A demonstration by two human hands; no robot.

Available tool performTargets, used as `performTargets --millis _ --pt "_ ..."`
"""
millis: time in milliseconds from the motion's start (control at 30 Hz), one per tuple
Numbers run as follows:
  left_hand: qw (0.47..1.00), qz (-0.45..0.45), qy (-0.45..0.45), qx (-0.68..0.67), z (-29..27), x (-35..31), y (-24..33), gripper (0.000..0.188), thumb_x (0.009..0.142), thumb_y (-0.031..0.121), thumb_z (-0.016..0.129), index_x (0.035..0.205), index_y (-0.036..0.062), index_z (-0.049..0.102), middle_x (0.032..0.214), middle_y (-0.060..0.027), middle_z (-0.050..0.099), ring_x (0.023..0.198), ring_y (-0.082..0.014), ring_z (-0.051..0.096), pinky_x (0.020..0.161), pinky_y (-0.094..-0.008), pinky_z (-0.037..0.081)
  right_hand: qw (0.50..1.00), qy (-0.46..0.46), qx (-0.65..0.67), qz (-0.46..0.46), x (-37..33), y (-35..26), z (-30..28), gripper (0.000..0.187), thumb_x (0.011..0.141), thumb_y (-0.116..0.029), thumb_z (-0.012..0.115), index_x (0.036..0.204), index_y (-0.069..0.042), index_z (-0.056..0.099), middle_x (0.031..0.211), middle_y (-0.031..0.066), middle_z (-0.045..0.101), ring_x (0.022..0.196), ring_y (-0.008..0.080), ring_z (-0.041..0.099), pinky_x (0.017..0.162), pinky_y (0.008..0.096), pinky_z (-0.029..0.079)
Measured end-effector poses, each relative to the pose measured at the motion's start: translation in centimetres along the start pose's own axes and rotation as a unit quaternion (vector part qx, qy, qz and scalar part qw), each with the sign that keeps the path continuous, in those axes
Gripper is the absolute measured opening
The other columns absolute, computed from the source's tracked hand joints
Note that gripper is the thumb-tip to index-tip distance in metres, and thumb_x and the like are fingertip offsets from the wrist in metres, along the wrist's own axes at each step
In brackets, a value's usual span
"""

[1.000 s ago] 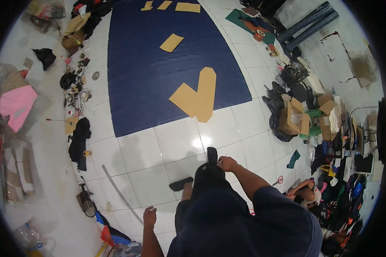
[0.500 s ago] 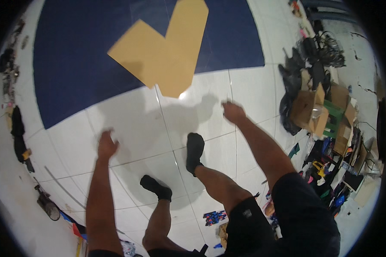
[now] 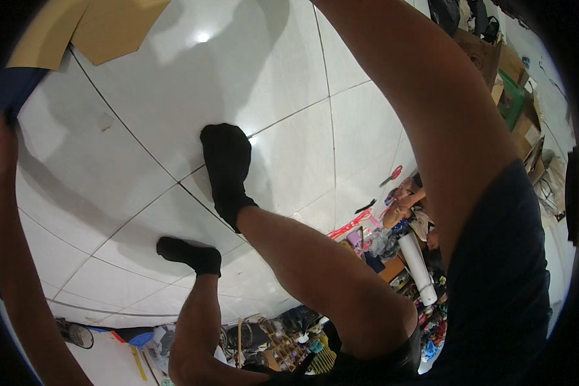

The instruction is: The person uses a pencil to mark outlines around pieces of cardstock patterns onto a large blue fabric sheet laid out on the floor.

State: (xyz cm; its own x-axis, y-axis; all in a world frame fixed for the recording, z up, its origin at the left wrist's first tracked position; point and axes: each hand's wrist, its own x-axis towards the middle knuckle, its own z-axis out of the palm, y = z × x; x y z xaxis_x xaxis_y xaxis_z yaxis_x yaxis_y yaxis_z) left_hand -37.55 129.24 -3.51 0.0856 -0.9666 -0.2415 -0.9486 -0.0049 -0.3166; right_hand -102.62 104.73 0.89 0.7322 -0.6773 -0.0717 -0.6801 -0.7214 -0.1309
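Note:
At the far left rim, my left hand is at the edge of the navy cloth, its fingers closed on the border; they are small and dark there. Two flat tan sheets with angled corners show at the upper left: one tan sheet lies on the cloth, and the other tan sheet reaches out over the white tiles. My right forearm stretches up past the top edge, so my right hand is out of the picture.
My feet in black socks stand on the white tiled floor. Red-handled scissors, a white roll and another person's hand are on the right. Cardboard boxes and a green crate line the right side.
My view has swung to the right and down, so the cloth and tan sheets now sit at the upper left. My left hand has reached the cloth's edge; my right hand has left the view.

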Motion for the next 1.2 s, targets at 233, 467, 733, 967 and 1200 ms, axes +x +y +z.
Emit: performTargets --millis 233,467,733,967,1200 --pt "0.995 -0.033 0.022 -0.091 -6.6 -1.6 4.3 0.045 0.095 0.018 0.055 0.137 0.0006 0.051 0.137 -0.0214 0.056 0.125 -0.0375 0.054 0.107 -0.0436 0.042 0.990 -0.114 -0.067 0.055 0.9 -2.1 -2.7 0.041 0.091 -0.023 0.059 0.128 -0.007 0.054 0.122 0.0220 0.059 0.114 0.0392 0.060 0.093 0.0492 0.052" --pt "0.985 -0.078 0.031 -0.150 -7.2 -5.0 6.3 0.042 0.085 -0.004 0.053 0.125 0.0046 0.059 0.136 -0.0184 0.053 0.124 -0.0391 0.049 0.104 -0.0446 0.045 0.994 0.018 -0.102 0.041 0.9 -4.2 -2.5 0.016 0.086 -0.008 0.059 0.101 -0.005 0.064 0.098 0.0152 0.067 0.092 0.0327 0.069 0.077 0.0433 0.058" --pt "0.973 -0.137 -0.052 -0.177 -7.4 -13.8 12.9 0.029 0.081 -0.002 0.058 0.108 0.0062 0.065 0.110 -0.0133 0.061 0.107 -0.0363 0.059 0.085 -0.0447 0.056 0.989 -0.073 -0.058 0.116 -7.3 -7.5 -2.4 0.009 0.083 -0.008 0.060 0.092 -0.007 0.064 0.094 0.0154 0.067 0.088 0.0338 0.068 0.072 0.0459 0.057" --pt "0.968 -0.117 -0.094 -0.201 -7.2 -21.7 13.2 0.031 0.081 -0.003 0.057 0.109 0.0057 0.065 0.109 -0.0131 0.061 0.105 -0.0355 0.059 0.087 -0.0434 0.055 0.989 -0.073 -0.044 0.124 -14.5 -13.1 -1.6 0.009 0.085 -0.009 0.059 0.093 -0.007 0.064 0.093 0.0148 0.068 0.087 0.0329 0.069 0.071 0.0460 0.057" --pt "0.965 -0.121 -0.053 -0.228 -6.5 -27.9 13.6 0.028 0.083 -0.003 0.055 0.107 0.0066 0.064 0.108 -0.0128 0.062 0.103 -0.0357 0.059 0.087 -0.0436 0.054 0.988 -0.068 -0.044 0.132 -18.1 -16.9 -2.7 0.011 0.086 -0.010 0.058 0.094 -0.009 0.065 0.095 0.0129 0.068 0.090 0.0330 0.069 0.076 0.0460 0.057"
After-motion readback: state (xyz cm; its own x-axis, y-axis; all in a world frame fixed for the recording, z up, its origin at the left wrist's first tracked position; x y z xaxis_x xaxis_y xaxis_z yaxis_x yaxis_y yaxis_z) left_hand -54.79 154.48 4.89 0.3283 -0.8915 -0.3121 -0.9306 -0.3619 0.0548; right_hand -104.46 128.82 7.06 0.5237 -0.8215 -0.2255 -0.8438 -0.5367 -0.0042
